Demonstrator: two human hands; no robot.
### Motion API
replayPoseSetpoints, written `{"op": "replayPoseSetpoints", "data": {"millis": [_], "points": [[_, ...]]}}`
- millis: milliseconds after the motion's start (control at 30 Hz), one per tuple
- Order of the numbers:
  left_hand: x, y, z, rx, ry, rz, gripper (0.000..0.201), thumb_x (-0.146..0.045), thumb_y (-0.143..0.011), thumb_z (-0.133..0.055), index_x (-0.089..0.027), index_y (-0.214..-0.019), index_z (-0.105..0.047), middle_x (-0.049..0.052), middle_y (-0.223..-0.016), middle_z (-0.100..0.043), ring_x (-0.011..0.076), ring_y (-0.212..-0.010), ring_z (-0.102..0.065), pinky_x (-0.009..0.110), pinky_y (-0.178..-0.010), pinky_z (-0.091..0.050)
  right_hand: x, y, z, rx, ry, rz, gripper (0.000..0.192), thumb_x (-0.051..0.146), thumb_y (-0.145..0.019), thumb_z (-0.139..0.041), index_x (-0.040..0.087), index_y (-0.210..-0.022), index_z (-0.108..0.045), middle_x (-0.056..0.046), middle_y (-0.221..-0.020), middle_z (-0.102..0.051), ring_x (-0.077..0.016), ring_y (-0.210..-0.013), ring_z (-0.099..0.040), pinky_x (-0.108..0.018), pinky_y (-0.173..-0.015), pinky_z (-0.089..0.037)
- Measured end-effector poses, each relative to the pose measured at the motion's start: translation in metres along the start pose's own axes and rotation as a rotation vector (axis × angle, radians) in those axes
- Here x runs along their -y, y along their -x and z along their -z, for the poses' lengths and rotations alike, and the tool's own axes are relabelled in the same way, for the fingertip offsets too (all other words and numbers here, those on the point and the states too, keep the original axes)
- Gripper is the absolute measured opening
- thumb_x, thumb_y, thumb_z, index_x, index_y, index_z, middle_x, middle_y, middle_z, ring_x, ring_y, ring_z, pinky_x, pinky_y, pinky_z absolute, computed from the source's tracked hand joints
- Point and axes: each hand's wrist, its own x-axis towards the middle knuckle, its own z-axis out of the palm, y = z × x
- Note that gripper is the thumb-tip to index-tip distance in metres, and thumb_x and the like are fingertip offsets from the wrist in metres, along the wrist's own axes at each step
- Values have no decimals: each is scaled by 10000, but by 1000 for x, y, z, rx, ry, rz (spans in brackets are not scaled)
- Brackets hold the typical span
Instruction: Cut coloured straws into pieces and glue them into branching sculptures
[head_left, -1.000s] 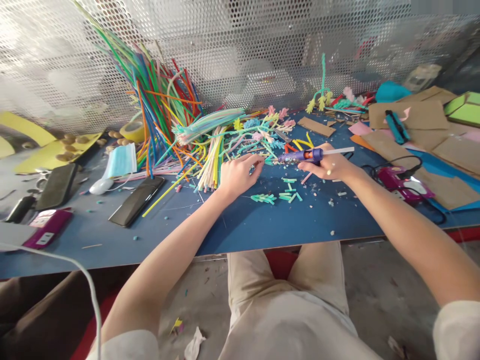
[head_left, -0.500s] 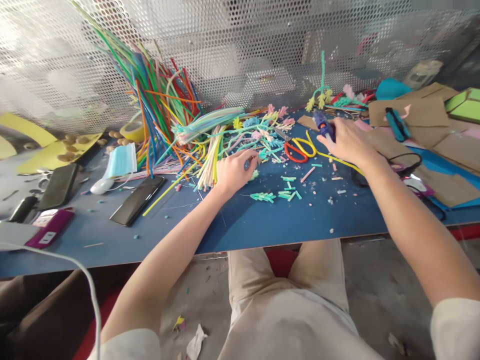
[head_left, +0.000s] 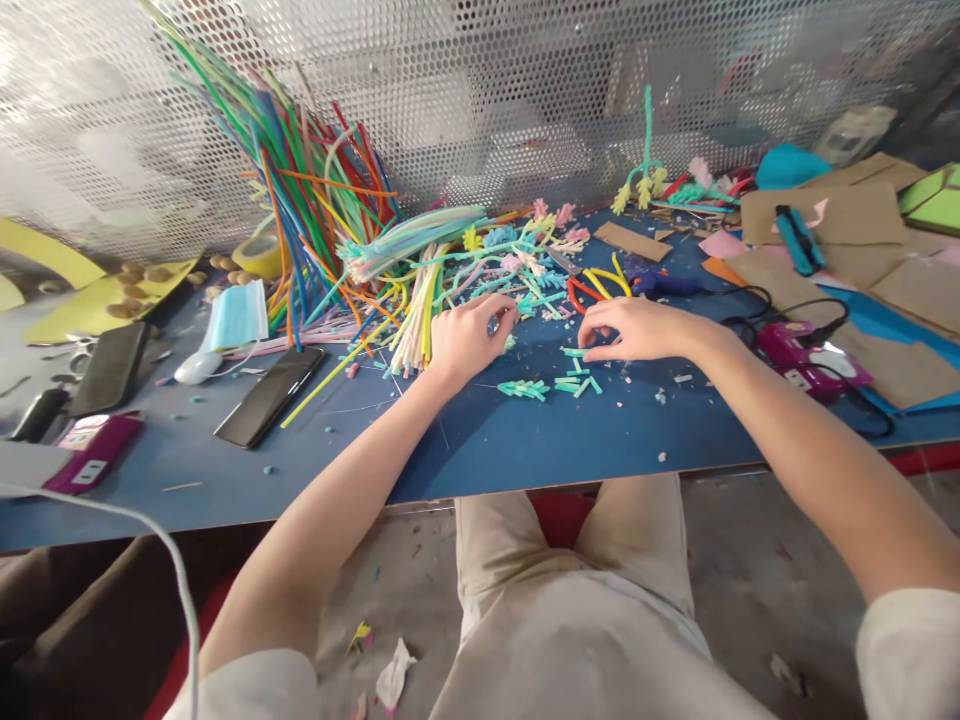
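Note:
My left hand (head_left: 466, 338) rests on the blue table (head_left: 480, 450) with its fingers curled, pinching a small blue fuzzy piece (head_left: 493, 323). My right hand (head_left: 637, 330) lies flat beside it, holding nothing, its fingertips down by short teal stick pieces (head_left: 577, 381) scattered between the two hands. A purple glue gun (head_left: 660, 284) lies on the table just beyond my right hand, its black cord running off to the right. A heap of pastel fuzzy stick figures (head_left: 517, 262) lies just past both hands.
A fan of long coloured sticks (head_left: 300, 190) leans on the perforated metal screen (head_left: 487, 90). Two dark phones (head_left: 268, 395) (head_left: 112, 365), a face mask (head_left: 236, 315), and a tape roll (head_left: 261, 255) lie left. Cardboard sheets (head_left: 840, 215) and a purple socket block (head_left: 814, 358) lie right.
My right hand carried the glue gun to the back right, laid it on the table and let go, then came back down by the teal pieces. My left hand stayed almost still.

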Motion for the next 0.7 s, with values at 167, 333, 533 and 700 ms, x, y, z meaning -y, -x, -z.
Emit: {"op": "replayPoseSetpoints", "data": {"millis": [167,333,533,700], "points": [[-1,1,0,8,7,-3,218,-368,-1019,-584,-270,-1046,-778,1,-1005,-815,141,-699,-680,262,-621,-387,-4,1,-4,61,-26,-28,241,425,-952,-609,211,-902,-709,-51,-943,-714,-175,-794,-598,-324,-749,-447],[-2,1,0,13,10,-8,217,-367,-1021,-583,-270,-1045,-775,-1,-996,-814,137,-695,-674,258,-610,-378,-12,5,-1,23,-99,-108,229,432,-936,-620,219,-974,-694,-51,-978,-721,-181,-792,-603,-331,-719,-438],[-3,0,-1,16,15,4,216,-372,-1021,-590,-276,-1044,-781,2,-988,-812,147,-717,-683,258,-618,-378,-8,1,-4,66,-56,-14,283,506,-919,-659,229,-924,-716,-55,-1000,-716,-186,-831,-588,-333,-773,-427],[-3,0,-1,41,8,20,225,-385,-1021,-586,-279,-1064,-781,14,-1022,-812,156,-724,-684,259,-627,-383,-8,1,-4,104,-39,-49,216,418,-941,-606,219,-910,-682,-34,-904,-686,-164,-755,-566,-316,-727,-416]]}}
